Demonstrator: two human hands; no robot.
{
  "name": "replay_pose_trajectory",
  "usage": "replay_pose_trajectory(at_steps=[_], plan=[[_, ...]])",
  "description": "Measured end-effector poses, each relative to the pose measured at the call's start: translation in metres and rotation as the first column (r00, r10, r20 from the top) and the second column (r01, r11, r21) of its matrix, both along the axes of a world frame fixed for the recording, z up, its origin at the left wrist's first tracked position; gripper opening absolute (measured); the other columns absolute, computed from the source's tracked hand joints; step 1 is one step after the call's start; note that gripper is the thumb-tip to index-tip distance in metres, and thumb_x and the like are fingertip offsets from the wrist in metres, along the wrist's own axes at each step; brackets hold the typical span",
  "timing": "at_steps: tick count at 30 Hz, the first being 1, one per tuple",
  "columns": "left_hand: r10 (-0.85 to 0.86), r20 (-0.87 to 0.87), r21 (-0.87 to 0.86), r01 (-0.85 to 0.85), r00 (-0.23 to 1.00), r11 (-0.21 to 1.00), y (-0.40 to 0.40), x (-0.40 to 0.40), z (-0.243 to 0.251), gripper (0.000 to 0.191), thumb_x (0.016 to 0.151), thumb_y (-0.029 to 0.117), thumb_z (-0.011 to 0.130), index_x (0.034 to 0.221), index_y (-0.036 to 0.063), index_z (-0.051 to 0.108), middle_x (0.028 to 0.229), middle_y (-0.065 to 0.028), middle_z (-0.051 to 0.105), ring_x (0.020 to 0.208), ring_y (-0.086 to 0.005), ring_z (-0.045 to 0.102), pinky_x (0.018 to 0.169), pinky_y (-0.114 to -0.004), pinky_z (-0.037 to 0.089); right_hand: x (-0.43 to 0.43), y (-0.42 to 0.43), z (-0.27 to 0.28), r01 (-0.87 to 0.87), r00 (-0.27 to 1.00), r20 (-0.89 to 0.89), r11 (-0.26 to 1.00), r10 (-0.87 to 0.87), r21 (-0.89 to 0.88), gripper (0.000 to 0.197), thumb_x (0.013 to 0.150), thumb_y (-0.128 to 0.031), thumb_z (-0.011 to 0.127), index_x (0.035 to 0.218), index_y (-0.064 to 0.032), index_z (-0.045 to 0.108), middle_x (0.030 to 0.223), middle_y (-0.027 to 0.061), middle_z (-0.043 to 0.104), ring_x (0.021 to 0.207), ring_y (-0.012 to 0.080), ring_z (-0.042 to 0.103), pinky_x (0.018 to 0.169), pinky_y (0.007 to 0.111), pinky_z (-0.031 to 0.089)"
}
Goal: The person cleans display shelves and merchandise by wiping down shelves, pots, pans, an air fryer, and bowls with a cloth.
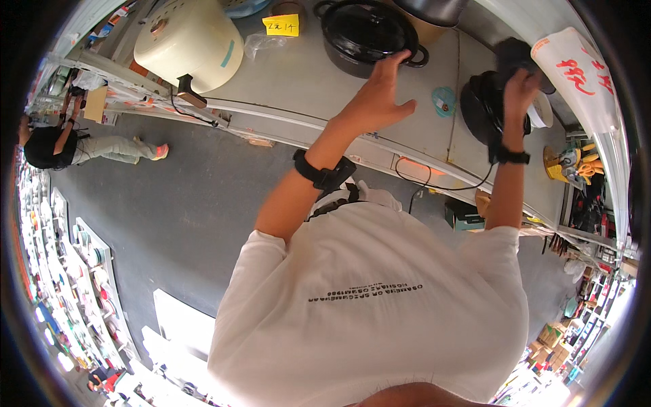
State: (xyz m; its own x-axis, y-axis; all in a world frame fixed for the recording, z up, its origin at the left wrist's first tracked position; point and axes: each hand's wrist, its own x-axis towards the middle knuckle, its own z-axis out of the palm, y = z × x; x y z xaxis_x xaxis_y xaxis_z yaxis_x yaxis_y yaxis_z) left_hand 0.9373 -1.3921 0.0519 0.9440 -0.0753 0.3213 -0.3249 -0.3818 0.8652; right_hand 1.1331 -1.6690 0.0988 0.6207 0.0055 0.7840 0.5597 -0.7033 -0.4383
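My left hand (379, 94) reaches over the grey shelf (285, 84), thumb and fingers apart. Its fingertips overlap the right side of a black lidded casserole (368, 28), close to the loop handle; whether they touch cannot be told. Farther right, my right hand (521, 94) is blurred, its fingers curled at a dark, blurred object (513, 53). Below that object stands black cookware (475, 109), partly hidden by my right hand and wrist. A white bowl (541, 112) shows behind my right hand. Between the hands lies a teal tag-like item (444, 100).
A cream lidded cooker (190, 46) with a dark handle stands at the left by a yellow handwritten card (281, 25). A plastic sheet (580, 76) hangs at right, above yellow-handled tools (585, 163). A cable (452, 188) loops below the shelf edge. Another person (56, 145) stands far left.
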Motion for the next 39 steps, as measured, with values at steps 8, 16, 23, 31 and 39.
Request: replay_pose_trajectory(at_steps=[8, 16, 23, 31, 39], plan=[[0.241, -0.031, 0.231, -0.227, 0.97, 0.946, 0.044, -0.032, -0.095, 0.105, 0.066, 0.017, 0.083, 0.151, 0.0141, 0.022, 0.15, -0.0265, 0.028, 0.135, -0.0469, 0.032, 0.11, -0.05, 0.035, -0.14, 0.147, -0.135, -0.77, 0.584, -0.4, 0.638, 0.706, 0.002, 0.053, 0.084, -0.013, 0.063, 0.132, 0.0037, 0.048, 0.118, 0.0211, 0.062, 0.1, 0.0318, 0.063, 0.087, 0.042, 0.048], [0.343, -0.021, 0.432, -0.301, 0.939, 0.85, 0.036, -0.03, -0.155, 0.089, 0.068, 0.012, 0.076, 0.146, 0.0106, 0.033, 0.143, -0.0274, 0.039, 0.134, -0.0463, 0.036, 0.11, -0.049, 0.035, -0.129, 0.137, -0.146, -0.802, 0.429, -0.796, 0.585, 0.426, -0.119, 0.043, 0.082, -0.015, 0.067, 0.121, 0.0018, 0.057, 0.115, 0.0197, 0.063, 0.104, 0.0366, 0.063, 0.09, 0.04, 0.05], [0.421, 0.0, 0.505, -0.363, 0.907, 0.783, 0.061, -0.02, -0.156, 0.068, 0.073, 0.011, 0.068, 0.137, 0.0152, 0.045, 0.14, -0.017, 0.046, 0.129, -0.04, 0.044, 0.106, -0.047, 0.041, -0.051, 0.149, -0.08, -0.632, 0.572, -0.643, 0.773, 0.509, 0.05, 0.038, 0.089, -0.023, 0.067, 0.122, -0.0066, 0.06, 0.101, 0.0143, 0.069, 0.092, 0.0216, 0.069, 0.08, 0.034, 0.054], [0.655, 0.002, 0.565, -0.541, 0.756, 0.623, 0.187, -0.038, -0.152, 0.059, 0.069, 0.013, 0.07, 0.126, 0.0136, 0.054, 0.128, -0.0113, 0.055, 0.121, -0.0347, 0.05, 0.098, -0.045, 0.046, 0.054, 0.226, -0.081, -0.505, 0.834, -0.418, 0.804, 0.36, -0.314, 0.062, 0.089, -0.051, 0.064, 0.13, -0.005, 0.054, 0.114, 0.0226, 0.065, 0.104, 0.0326, 0.065, 0.088, 0.038, 0.051], [0.789, -0.061, 0.551, -0.638, 0.612, 0.538, 0.258, -0.05, -0.181, 0.068, 0.066, 0.019, 0.068, 0.131, 0.0117, 0.05, 0.13, -0.0144, 0.052, 0.123, -0.0375, 0.048, 0.1, -0.051, 0.043, 0.069, 0.24, -0.099, -0.408, 0.867, -0.449, 0.827, 0.218, -0.387, 0.067, 0.08, -0.048, 0.071, 0.115, 0.0086, 0.063, 0.117, 0.0281, 0.063, 0.113, 0.0387, 0.06, 0.099, 0.042, 0.046]])
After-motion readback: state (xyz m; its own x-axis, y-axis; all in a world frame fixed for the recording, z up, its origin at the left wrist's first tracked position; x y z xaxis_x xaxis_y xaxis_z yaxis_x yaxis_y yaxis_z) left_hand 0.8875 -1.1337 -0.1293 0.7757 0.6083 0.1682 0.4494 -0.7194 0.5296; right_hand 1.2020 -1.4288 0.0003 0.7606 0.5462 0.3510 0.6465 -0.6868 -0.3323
